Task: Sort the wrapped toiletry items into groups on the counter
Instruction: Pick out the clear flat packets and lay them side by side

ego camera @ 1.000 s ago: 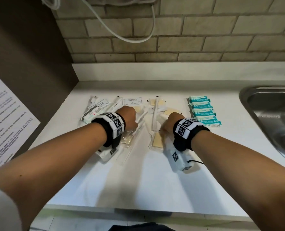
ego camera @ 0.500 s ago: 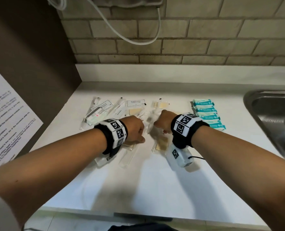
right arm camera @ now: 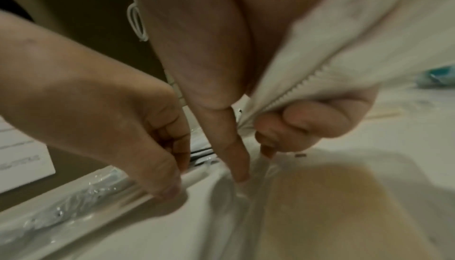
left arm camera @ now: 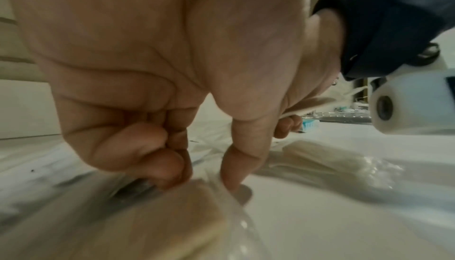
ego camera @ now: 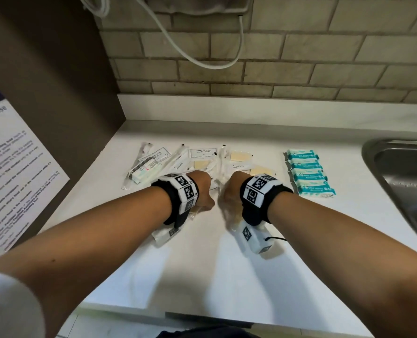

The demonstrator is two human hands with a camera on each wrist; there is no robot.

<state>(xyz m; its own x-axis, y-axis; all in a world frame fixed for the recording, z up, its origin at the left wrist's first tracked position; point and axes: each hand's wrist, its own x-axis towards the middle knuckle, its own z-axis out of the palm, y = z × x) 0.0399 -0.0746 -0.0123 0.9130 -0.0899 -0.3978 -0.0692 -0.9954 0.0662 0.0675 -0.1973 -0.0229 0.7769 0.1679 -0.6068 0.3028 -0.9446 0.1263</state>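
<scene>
Wrapped toiletries lie spread on the white counter (ego camera: 227,264). My left hand (ego camera: 203,193) is in the middle of the pile with its fingers curled. There it pinches a long clear-wrapped item (right arm camera: 74,202), and its thumb tip touches the counter beside a clear packet with a pale yellow pad (left arm camera: 187,215). My right hand (ego camera: 228,193) is just to its right. Its curled fingers grip a white sachet (right arm camera: 344,53) with a serrated edge. Its thumb points down onto another clear packet with a yellow pad (right arm camera: 332,196).
A row of teal packets (ego camera: 307,172) lies to the right, and the steel sink (ego camera: 402,181) is beyond it. Shampoo sachets (ego camera: 202,153) and a boxed tube (ego camera: 144,173) lie at the back left. A brown side panel with a notice (ego camera: 19,179) closes the left.
Both hands have drawn together toward the middle of the pile. The left moved right and the right moved left, so they now almost touch.
</scene>
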